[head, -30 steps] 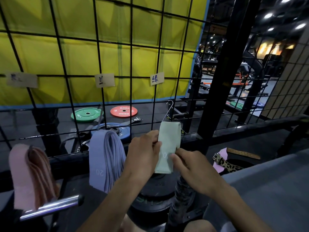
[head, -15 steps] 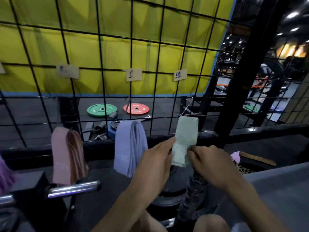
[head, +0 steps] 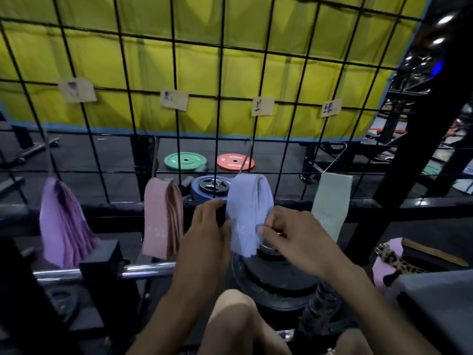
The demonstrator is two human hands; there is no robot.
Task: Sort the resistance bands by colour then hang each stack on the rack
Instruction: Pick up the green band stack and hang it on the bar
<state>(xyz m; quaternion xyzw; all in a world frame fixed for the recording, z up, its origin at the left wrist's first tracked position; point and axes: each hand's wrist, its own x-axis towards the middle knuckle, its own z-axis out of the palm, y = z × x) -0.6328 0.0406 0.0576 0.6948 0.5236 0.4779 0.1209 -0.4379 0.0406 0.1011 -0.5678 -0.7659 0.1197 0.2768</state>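
Both forearms reach forward. The left hand [head: 207, 228] is raised with fingers loosely bent. The right hand [head: 289, 235] has fingers curled, pinching.

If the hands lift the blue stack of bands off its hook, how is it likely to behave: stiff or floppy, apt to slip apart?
The blue stack drapes limply over its hook, so it is probably floppy and light. Its lower edges fan into separate layers, so loose bands may slide apart unless pinched together. The left hand and right hand touch its sides.
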